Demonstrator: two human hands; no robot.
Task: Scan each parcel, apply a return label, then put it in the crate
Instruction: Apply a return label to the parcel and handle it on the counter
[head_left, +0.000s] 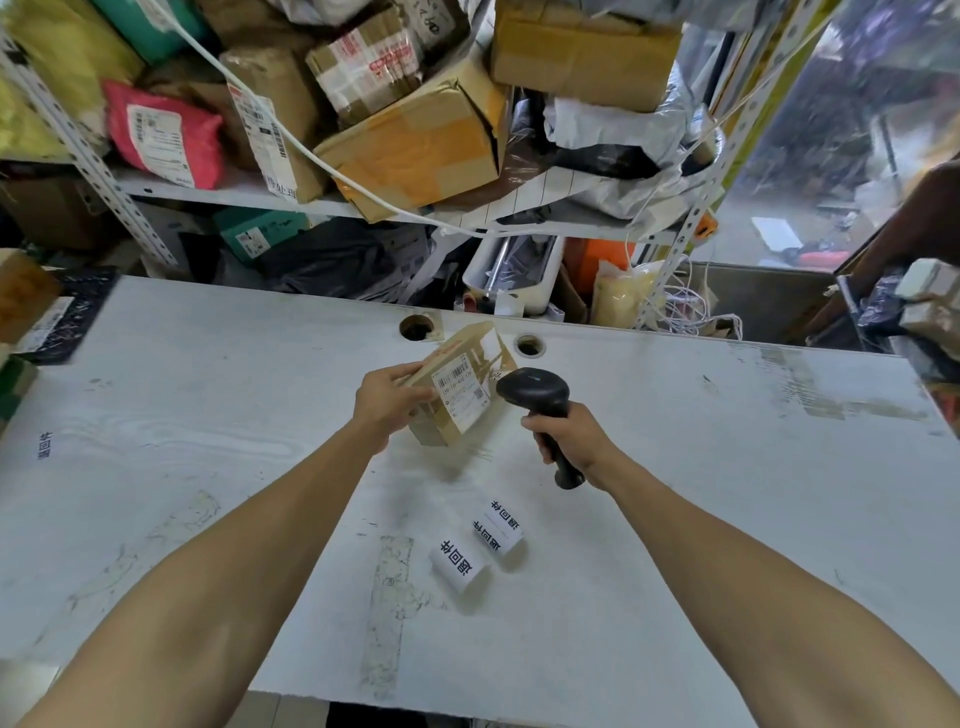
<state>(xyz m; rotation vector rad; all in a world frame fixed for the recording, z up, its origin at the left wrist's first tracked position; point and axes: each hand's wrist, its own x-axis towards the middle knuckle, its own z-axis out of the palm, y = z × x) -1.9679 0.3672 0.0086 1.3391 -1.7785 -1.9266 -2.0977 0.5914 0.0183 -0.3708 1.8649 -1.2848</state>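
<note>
Parcel (457, 389) gripped in left hand (387, 400), scanner (535, 395) clenched in right hand (566, 436) beside it: scanning underway, labels (478, 545) nearer me unused, crating left.

label rolls (475, 553): 退回件 | table (208, 415): 退回件

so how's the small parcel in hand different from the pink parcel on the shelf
The small parcel is a tan cardboard box; the pink parcel is a soft bag. The small parcel is held tilted above the table in the left hand, facing the scanner; the pink parcel lies on the shelf. Both carry white barcode labels.
</note>
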